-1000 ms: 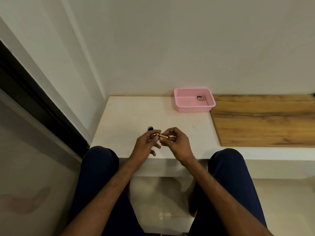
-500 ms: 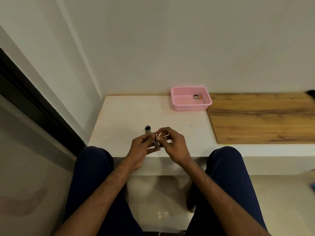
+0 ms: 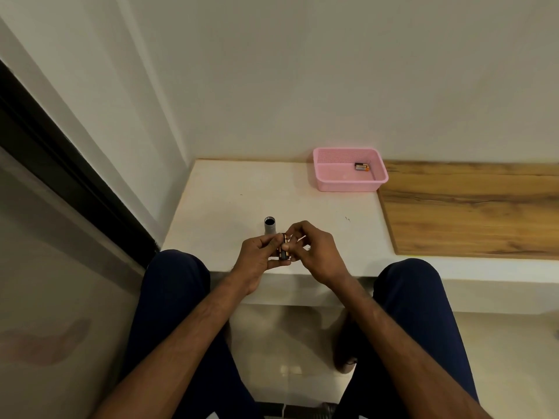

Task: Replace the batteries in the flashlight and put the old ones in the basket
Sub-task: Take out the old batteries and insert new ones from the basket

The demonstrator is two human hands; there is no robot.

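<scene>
A grey flashlight tube (image 3: pixel 269 227) stands upright on the white table (image 3: pixel 223 201), its open dark end facing up, just behind my left hand (image 3: pixel 257 257). Both hands meet at the table's front edge. Between them is a small dark cylinder (image 3: pixel 284 248) with copper-coloured stripes at its top; whether it is a battery or a battery holder I cannot tell. My left fingers pinch its lower part, and my right hand (image 3: pixel 314 252) pinches its top with the fingertips. A pink basket (image 3: pixel 348 181) at the back of the table holds one battery (image 3: pixel 362 167).
A wooden board (image 3: pixel 472 210) covers the right part of the table, beside the basket. White walls close off the back and left. A dark door frame (image 3: pixel 60 176) runs along the left. My knees sit below the table's front edge.
One second ago my fingers held a gold battery lying sideways. Now a dark cylinder stands upright between my hands. The flashlight tube shows more fully behind my left hand.
</scene>
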